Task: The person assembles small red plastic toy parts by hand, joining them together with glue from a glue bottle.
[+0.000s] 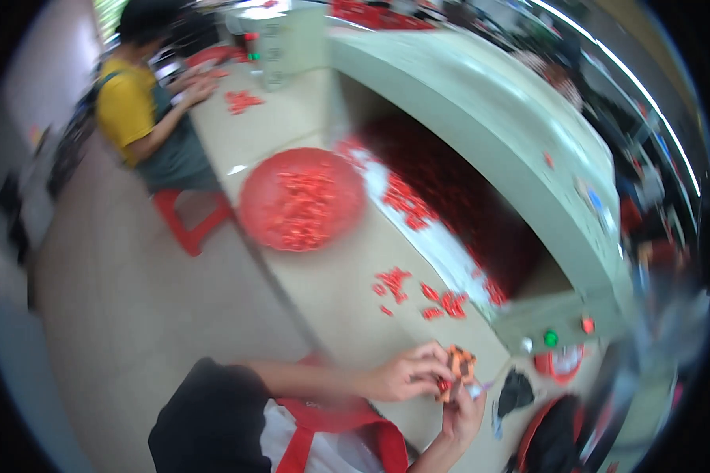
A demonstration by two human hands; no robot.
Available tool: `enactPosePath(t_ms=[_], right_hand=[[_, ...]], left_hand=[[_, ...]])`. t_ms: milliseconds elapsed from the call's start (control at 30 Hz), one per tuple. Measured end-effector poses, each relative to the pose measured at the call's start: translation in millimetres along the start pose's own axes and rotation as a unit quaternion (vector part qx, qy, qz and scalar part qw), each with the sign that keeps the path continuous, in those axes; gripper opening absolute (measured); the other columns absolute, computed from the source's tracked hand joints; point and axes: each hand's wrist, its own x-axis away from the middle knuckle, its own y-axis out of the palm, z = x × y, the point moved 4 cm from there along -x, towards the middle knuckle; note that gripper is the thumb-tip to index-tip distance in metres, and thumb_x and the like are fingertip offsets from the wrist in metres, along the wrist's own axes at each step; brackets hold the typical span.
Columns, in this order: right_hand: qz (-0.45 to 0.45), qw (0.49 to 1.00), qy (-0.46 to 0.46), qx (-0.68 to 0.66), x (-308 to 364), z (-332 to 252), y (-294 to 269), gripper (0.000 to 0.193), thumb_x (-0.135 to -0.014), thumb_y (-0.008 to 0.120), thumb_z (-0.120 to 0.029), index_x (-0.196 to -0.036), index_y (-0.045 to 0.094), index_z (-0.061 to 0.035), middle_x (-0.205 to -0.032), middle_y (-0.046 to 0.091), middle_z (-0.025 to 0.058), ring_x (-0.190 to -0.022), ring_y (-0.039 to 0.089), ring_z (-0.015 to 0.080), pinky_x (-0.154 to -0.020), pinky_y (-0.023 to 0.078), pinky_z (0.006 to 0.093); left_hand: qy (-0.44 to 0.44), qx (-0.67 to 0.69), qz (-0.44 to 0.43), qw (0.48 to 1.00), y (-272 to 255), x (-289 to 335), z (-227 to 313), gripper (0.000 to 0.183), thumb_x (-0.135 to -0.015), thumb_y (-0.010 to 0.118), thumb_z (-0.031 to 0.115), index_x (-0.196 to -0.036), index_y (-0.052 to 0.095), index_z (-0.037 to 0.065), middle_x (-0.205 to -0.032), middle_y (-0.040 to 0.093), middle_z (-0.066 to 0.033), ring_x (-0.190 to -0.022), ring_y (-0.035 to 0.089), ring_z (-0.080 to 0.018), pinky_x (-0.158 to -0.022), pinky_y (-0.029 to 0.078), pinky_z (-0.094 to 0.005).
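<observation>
Both my hands meet above the near end of the table. They hold a small orange piece with dark patches (462, 360), shaped like a little toy figure; blur hides its exact kind. My left hand (414, 372) has its fingers closed on the piece from the left. A shiny red bit (444, 385) shows at those fingertips. My right hand (465, 414) grips the piece from below, thumb and fingers bent round it. Something small and whitish shows by the right fingertips. Just beyond my hands, small red pieces (450, 303) lie loose on the table.
A red bowl (248, 209) of red pieces stands farther left. The pale green arched machine (465, 102) has many more on its white belt (442, 251). Coloured buttons (551, 338) sit at its near end. Across the table a person in yellow (128, 106) handles red pieces.
</observation>
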Motion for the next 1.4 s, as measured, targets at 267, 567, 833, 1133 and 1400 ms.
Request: enactPosePath(t_ms=[267,567,833,1133,1400], right_hand=[[-0.118,0.990,0.031,0.073,-3.1,-6.0,-7.6,0.022,-0.076,0.059,-0.004,-0.097,0.053,-0.0005,-0.092,0.053,0.0098,-0.076,0.054,0.0169,-0.066,0.045,0.0265],[-0.106,0.948,0.033,0.297,-2.7,-12.3,-29.7,0.043,-0.077,0.057,0.002,-0.119,0.048,-0.0059,-0.116,0.048,0.0146,-0.096,0.053,0.0231,-0.078,0.047,0.0301],[-0.081,0.920,-0.110,0.366,-1.3,-13.1,-13.5,0.029,-0.077,0.055,0.007,-0.104,0.054,-0.0024,-0.117,0.050,0.0143,-0.096,0.054,0.0222,-0.072,0.050,0.0275],[-0.062,0.878,-0.223,0.420,24.4,-17.1,-8.8,0.016,-0.069,0.057,0.009,-0.081,0.053,-0.0011,-0.097,0.052,0.0106,-0.088,0.054,0.0206,-0.070,0.049,0.0281],[0.107,0.813,-0.272,0.503,24.7,-31.6,-22.7,0.014,-0.074,0.060,-0.002,-0.086,0.060,0.0031,-0.081,0.056,0.0116,-0.075,0.054,0.0191,-0.070,0.044,0.0299]], left_hand=[[0.008,0.055,-0.018,0.998,1.2,-0.8,11.3,0.024,-0.080,0.053,-0.006,-0.103,0.056,0.001,-0.103,0.038,-0.0076,-0.096,0.048,-0.0169,-0.082,0.045,-0.0268],[-0.036,0.049,-0.081,0.995,0.2,-0.9,11.3,0.022,-0.079,0.056,-0.001,-0.101,0.057,0.003,-0.100,0.040,-0.0066,-0.097,0.046,-0.0173,-0.080,0.042,-0.0264],[-0.081,0.098,-0.083,0.988,-6.7,-8.8,13.9,0.025,-0.079,0.056,-0.002,-0.103,0.057,0.002,-0.099,0.043,-0.0066,-0.093,0.050,-0.0165,-0.080,0.045,-0.0272],[-0.146,0.132,-0.111,0.974,8.1,1.5,2.5,0.024,-0.078,0.055,-0.004,-0.102,0.055,-0.002,-0.100,0.043,-0.0068,-0.084,0.056,-0.0140,-0.080,0.045,-0.0274],[-0.232,0.284,-0.086,0.926,-6.5,-3.4,-2.6,0.028,-0.086,0.056,0.007,-0.112,0.049,0.001,-0.107,0.057,-0.0099,-0.091,0.059,-0.0168,-0.081,0.048,-0.0302]])
